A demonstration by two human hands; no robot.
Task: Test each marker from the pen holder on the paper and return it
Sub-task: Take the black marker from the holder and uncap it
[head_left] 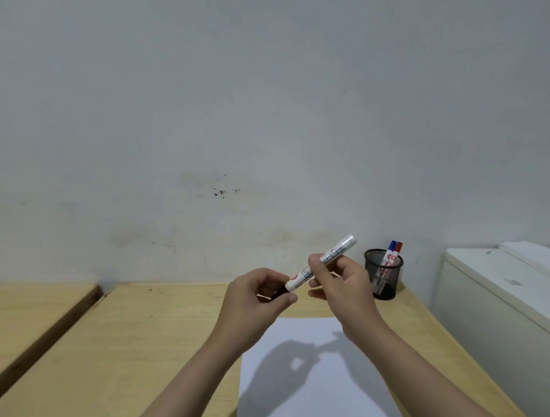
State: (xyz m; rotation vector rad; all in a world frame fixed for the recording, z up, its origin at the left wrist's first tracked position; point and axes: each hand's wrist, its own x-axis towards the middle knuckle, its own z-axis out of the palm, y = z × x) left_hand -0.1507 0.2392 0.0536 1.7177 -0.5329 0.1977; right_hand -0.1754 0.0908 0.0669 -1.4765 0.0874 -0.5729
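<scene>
A white board marker (334,253) is held slanted in the air above the desk. My right hand (339,286) grips its barrel near the middle. My left hand (257,299) pinches the marker's dark cap end at the lower left. A blank white sheet of paper (350,400) lies on the desk below both hands, with their shadow on it. A black mesh pen holder (384,276) stands at the desk's far right corner. In it stand a blue-capped marker (391,246) and a red-capped marker (398,247).
The wooden desk (135,344) runs up to a pale wall. A second wooden surface (20,317) sits to the left across a dark gap. A white cabinet-like unit (500,297) stands right beside the desk.
</scene>
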